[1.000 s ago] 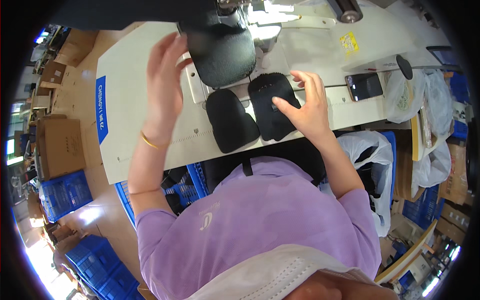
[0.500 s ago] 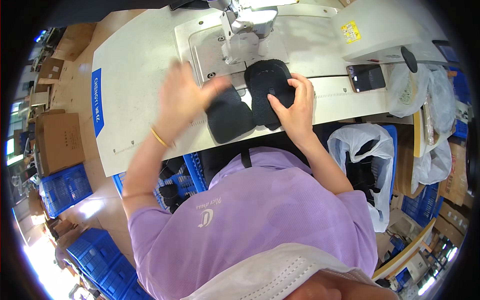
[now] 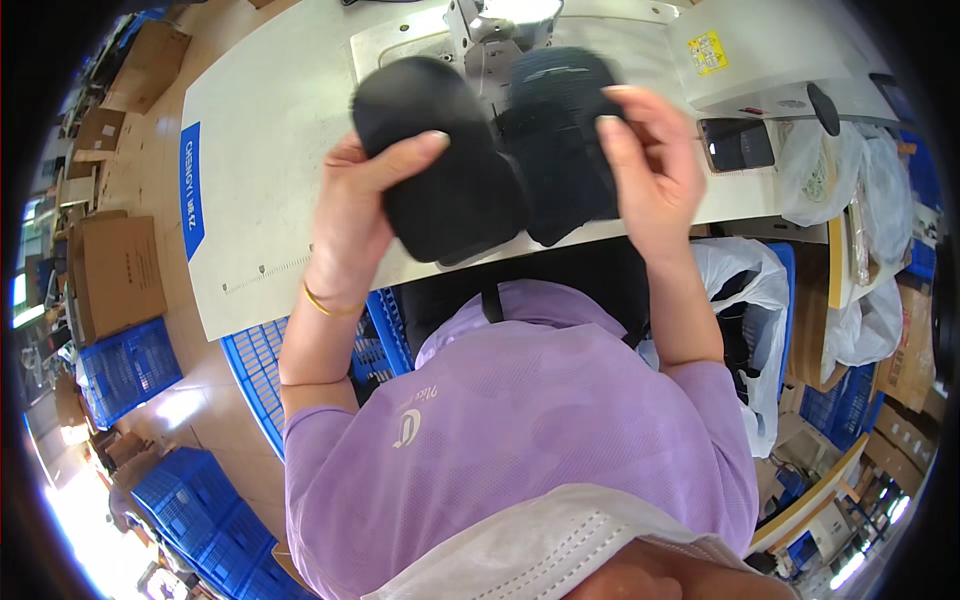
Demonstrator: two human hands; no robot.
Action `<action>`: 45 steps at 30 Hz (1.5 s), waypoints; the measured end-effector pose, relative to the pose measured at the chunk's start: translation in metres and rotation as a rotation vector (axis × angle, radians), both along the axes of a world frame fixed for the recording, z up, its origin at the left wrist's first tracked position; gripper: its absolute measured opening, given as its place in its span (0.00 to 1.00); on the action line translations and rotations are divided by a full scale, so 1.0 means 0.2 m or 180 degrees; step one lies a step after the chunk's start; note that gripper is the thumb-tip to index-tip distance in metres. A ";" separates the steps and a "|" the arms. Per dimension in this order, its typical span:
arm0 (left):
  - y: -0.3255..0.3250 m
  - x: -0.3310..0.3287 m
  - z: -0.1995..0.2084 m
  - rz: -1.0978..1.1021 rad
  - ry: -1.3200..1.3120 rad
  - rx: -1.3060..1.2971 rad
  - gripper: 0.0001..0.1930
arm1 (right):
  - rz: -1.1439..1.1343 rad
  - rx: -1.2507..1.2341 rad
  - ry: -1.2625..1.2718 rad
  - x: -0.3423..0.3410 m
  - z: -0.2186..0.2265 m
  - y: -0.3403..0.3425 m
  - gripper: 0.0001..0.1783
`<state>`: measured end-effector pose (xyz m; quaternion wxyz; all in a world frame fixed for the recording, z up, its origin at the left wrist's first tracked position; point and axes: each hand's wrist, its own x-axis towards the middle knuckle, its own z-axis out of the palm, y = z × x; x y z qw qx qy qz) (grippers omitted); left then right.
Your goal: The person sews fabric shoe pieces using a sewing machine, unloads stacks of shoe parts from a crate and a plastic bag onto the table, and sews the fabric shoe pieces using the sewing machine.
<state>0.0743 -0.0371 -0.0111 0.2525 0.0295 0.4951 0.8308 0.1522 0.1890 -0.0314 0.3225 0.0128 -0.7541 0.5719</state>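
Two black, rounded fabric pads are raised over the front of the sewing machine table (image 3: 262, 190). My left hand (image 3: 370, 185) is closed on the left pad (image 3: 450, 190), thumb across its face and fingers hidden behind it. At its right edge, the right pad (image 3: 565, 150) is pinched by my right hand (image 3: 655, 165), whose fingers are curled. This pad is blurred by motion along its top. The two pads touch or overlap between my hands; whether they are joined I cannot tell. Just beyond them is the sewing machine head (image 3: 500, 25).
A dark phone (image 3: 737, 145) lies on the table at right, beside clear plastic bags (image 3: 815, 175). Below the table edge are a blue crate (image 3: 262, 365) on the left and a white bag (image 3: 765, 290) holding black pieces on the right. Cardboard boxes (image 3: 118, 275) stand at far left.
My left hand has come down from its blurred raised position and taken hold of the left pad. Both pads have been lifted, and my right hand has moved right and away from me.
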 end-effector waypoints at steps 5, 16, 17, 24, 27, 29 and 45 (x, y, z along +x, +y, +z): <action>0.11 0.10 0.01 0.0323 0.0569 -0.0104 0.11 | 0.1300 -0.0654 -0.0441 -0.09 0.06 -0.13 0.07; 0.04 0.03 -0.04 0.1083 0.0751 0.0274 0.14 | 0.1398 -0.1327 -0.0759 0.06 0.01 -0.19 0.06; 0.04 0.02 -0.03 0.1079 0.0758 0.0275 0.14 | 0.1395 -0.1326 -0.0751 0.05 0.00 -0.19 0.06; 0.04 -0.02 -0.01 0.1005 0.0974 -0.0041 0.15 | 0.1440 -0.1735 -0.1027 0.03 0.04 -0.18 0.06; 0.05 -0.06 0.02 0.0902 0.1047 -0.0180 0.15 | 0.1402 -0.1673 -0.1109 0.01 0.06 -0.17 0.05; 0.07 -0.09 0.04 0.0843 0.1090 -0.0224 0.14 | 0.1381 -0.1674 -0.1135 0.00 0.08 -0.17 0.05; 0.18 -0.50 0.25 0.0156 0.1526 -0.0752 0.07 | 0.1452 -0.1876 -0.0985 -0.24 0.17 -0.11 0.09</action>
